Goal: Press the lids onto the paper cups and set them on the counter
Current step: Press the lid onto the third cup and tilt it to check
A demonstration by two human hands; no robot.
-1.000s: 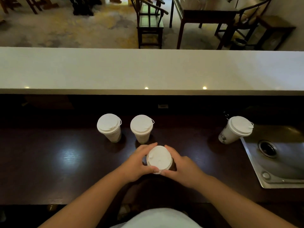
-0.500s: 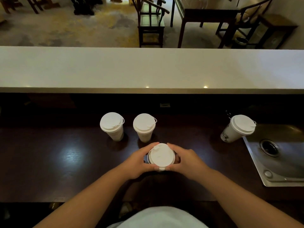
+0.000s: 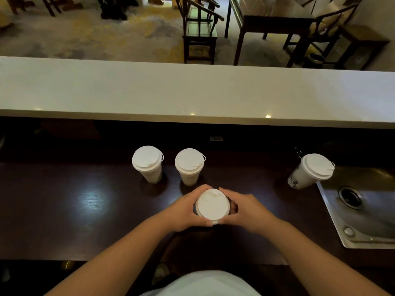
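On the dark wooden counter (image 3: 64, 210), left of the steel sink (image 3: 363, 221), the left hand (image 3: 183, 210) and right hand (image 3: 248, 210) curl round a lidded paper cup (image 3: 212, 206). Three lidded cups stand beyond it, under a pale bar top (image 3: 192, 90); chairs (image 3: 198, 28) fill the room behind.

Both forearms are reaching forward and angling inward, meeting around the lidded cup (image 3: 212, 205), the landmark here. The left hand (image 3: 185, 210) is wrapping the cup's left side, fingers curling round the far rim and the thumb lying along the near edge. The right hand (image 3: 245, 210) is mirroring it on the cup's right side, fingers bending over the far rim, thumb tucking in at the near edge. The two thumbs are nearly meeting at the cup's near side. Both wrists are held fairly straight, below the cup.
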